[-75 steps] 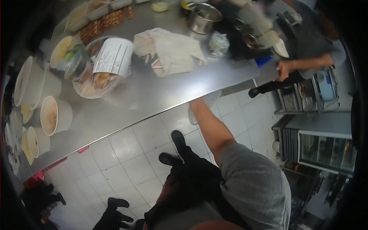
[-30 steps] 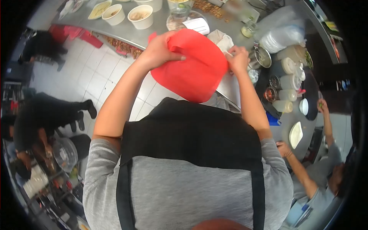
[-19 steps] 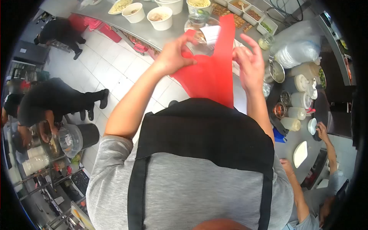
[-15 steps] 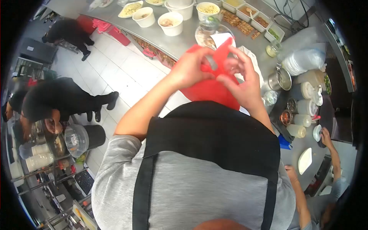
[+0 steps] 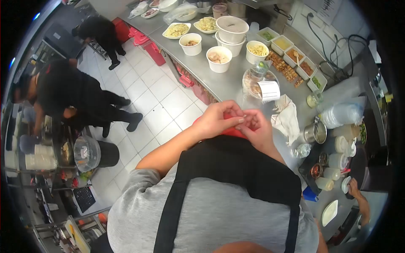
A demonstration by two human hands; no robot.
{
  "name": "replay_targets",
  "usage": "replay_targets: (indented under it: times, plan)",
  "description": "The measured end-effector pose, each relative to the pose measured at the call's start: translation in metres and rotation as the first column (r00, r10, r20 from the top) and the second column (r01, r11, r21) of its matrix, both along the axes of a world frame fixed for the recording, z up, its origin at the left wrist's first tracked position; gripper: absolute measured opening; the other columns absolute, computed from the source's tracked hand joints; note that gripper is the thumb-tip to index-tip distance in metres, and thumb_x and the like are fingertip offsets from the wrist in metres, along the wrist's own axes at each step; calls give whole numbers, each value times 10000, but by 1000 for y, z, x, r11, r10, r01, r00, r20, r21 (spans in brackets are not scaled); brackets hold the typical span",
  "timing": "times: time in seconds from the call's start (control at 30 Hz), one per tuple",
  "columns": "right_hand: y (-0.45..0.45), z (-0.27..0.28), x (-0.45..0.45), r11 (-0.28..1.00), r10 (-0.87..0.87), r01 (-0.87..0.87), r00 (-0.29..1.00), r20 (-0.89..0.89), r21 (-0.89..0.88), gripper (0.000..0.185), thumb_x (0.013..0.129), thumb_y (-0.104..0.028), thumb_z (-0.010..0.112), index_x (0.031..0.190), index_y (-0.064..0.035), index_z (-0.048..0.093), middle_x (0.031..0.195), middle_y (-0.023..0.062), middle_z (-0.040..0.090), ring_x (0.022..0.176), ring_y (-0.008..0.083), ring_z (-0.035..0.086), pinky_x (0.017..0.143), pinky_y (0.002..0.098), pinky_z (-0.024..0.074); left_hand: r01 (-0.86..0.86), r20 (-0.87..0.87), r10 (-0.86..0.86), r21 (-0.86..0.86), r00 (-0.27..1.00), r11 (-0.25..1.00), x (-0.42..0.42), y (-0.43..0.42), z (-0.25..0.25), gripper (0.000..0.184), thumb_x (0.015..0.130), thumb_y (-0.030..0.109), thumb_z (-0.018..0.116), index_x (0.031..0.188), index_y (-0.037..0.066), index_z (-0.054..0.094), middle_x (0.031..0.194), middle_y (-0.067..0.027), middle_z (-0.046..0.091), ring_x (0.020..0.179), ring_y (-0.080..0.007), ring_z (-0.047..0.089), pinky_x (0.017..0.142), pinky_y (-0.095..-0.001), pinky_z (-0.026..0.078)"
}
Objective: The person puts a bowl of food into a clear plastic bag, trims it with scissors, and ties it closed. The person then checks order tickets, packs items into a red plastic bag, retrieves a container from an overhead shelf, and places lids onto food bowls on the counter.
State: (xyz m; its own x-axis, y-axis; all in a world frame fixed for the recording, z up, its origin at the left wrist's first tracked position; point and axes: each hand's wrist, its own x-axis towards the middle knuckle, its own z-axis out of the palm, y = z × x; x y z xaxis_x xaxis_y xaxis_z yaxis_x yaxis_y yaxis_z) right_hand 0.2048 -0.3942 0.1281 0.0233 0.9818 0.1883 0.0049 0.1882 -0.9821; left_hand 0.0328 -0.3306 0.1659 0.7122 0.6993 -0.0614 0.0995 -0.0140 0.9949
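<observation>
A red plastic bag (image 5: 233,133) is in front of my black apron, mostly hidden by the apron and my hands. My left hand (image 5: 220,121) is closed, its thumb and fingertips pinched at the top of the bag. Facing it, my right hand (image 5: 258,128) has its fingers curled in, the fingertips meeting those of the left. The bit of bag between the fingertips is too small to make out. Just beyond my hands, a clear plastic container (image 5: 252,90) of food stands on the steel counter, with a printed slip (image 5: 269,90) on it.
A crumpled white cloth (image 5: 287,120) lies right of my hands. Paper bowls of food (image 5: 219,59), a topping tray (image 5: 294,57), a metal pot (image 5: 314,131) and sauce bottles (image 5: 331,173) line the counter. Co-workers (image 5: 71,97) stand left; another person's hand (image 5: 353,187) is at right.
My hands have come together and closer to my body, from spread fingers stretching the bag's handles to a close pinch. The bag is now lower and mostly covered. The camera view has shifted.
</observation>
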Motion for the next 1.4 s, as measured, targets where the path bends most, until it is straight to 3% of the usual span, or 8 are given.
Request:
replay_targets:
  times: [0.6, 0.8, 0.9, 0.93, 1.03, 1.13, 1.23, 1.4]
  plan:
    - [18, -20, -20, 973, -156, 122, 972, -173, -194, 133, 835, 26, 572, 931, -9, 658, 914, 73, 642, 770, 104, 592, 662, 230, 466, -159, 127, 235, -437, 964, 885, -12, 2, -48, 81, 878, 66, 610, 942, 17, 597, 800, -10, 636, 726, -51, 594, 676, -188, 487]
    - [9, -9, -8, 846, -409, 185, 827, 386, 499, 218, 796, 32, 568, 962, -67, 669, 878, 87, 635, 865, 233, 604, 771, 311, 469, -72, 234, 349, -731, 908, 678, 0, 8, -62, 107, 929, 148, 525, 895, 55, 564, 765, -26, 629, 673, -99, 596, 592, -210, 471]
    - [-9, -26, 18, 856, -203, -92, 846, 494, 508, 222, 772, 16, 591, 945, -99, 671, 886, 79, 629, 894, 277, 583, 813, 363, 447, -134, 213, 465, -783, 860, 607, -19, 54, -93, 247, 962, 162, 387, 1030, -9, 552, 904, -87, 632, 772, -168, 604, 746, -302, 505]
    - [-19, -44, 32, 927, -96, -179, 738, 668, 330, 206, 770, -2, 605, 939, -101, 667, 908, 72, 627, 898, 277, 579, 821, 371, 440, 335, 600, 261, -698, 756, 633, -48, 84, -105, 257, 944, 139, 360, 1014, -24, 545, 969, -125, 621, 868, -216, 610, 801, -345, 504]
    - [-48, -91, 70, 977, 138, -208, 499, 855, -36, 183, 759, -61, 648, 938, -101, 654, 974, 65, 616, 929, 280, 565, 853, 391, 420, -249, 300, 688, -778, 660, 578, -44, 104, -36, 237, 948, 159, 375, 995, -2, 542, 940, -102, 625, 812, -210, 616, 741, -360, 505]
    - [-51, -74, 73, 979, -140, -17, 674, 725, 205, 248, 736, -122, 695, 974, -91, 633, 1038, 89, 597, 996, 298, 546, 891, 404, 403, -516, 233, 617, -375, 752, 770, -31, 98, -7, 206, 972, 213, 383, 981, 68, 529, 877, -69, 606, 746, -194, 596, 657, -341, 486]
    - [-5, 14, 21, 787, -540, 265, 734, 412, 558, 344, 694, -154, 740, 1011, -94, 618, 1092, 122, 576, 1052, 327, 523, 907, 421, 399, -462, 186, 466, 656, 865, 597, 12, 61, -8, 222, 970, 211, 413, 1016, -6, 438, 759, -198, 536, 679, -384, 549, 631, -445, 446]
    - [51, 52, -4, 808, -492, -8, 540, 683, 589, 437, 630, -138, 772, 1026, -89, 595, 1097, 118, 573, 1047, 305, 529, 809, 434, 450, -462, 225, 417, 601, 881, 652, 17, 25, 10, 141, 921, 141, 518, 960, 30, 440, 725, -191, 550, 637, -380, 576, 566, -412, 444]
